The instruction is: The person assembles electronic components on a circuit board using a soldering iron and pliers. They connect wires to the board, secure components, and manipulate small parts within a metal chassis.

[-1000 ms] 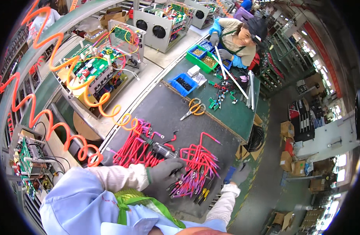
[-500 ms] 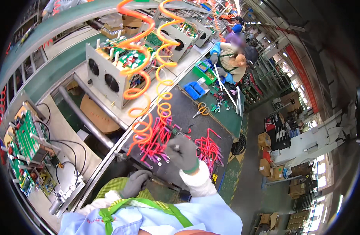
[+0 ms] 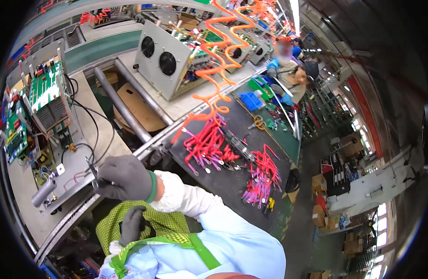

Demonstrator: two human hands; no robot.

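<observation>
My right hand (image 3: 125, 179), in a grey glove with a green cuff, is closed at the front edge of the open metal chassis (image 3: 76, 183) on the left. Small metal parts show at its fingertips; I cannot make out what they are. Wires and a coiled spring-like part (image 3: 44, 193) sit beside it on the chassis. My left hand (image 3: 132, 225), also gloved, hovers before the yellow-green checked apron (image 3: 162, 218), fingers loosely bent and apart, holding nothing visible. Red cables (image 3: 207, 144) with metal lugs lie on the black mat (image 3: 195, 179), next to a pen-shaped power screwdriver (image 3: 240, 146).
A second cable pile (image 3: 262, 179), scissors (image 3: 259, 122) and a blue bin (image 3: 251, 101) stand on the bench. Orange coiled hoses (image 3: 214, 74) hang over a grey fan unit (image 3: 162, 60). Metal rollers (image 3: 123, 104) lie left of the mat. A co-worker (image 3: 293, 76) stands at the far end.
My right hand has left the cable pile and crossed left to the chassis edge. My left hand has lowered toward my apron. The view has turned left.
</observation>
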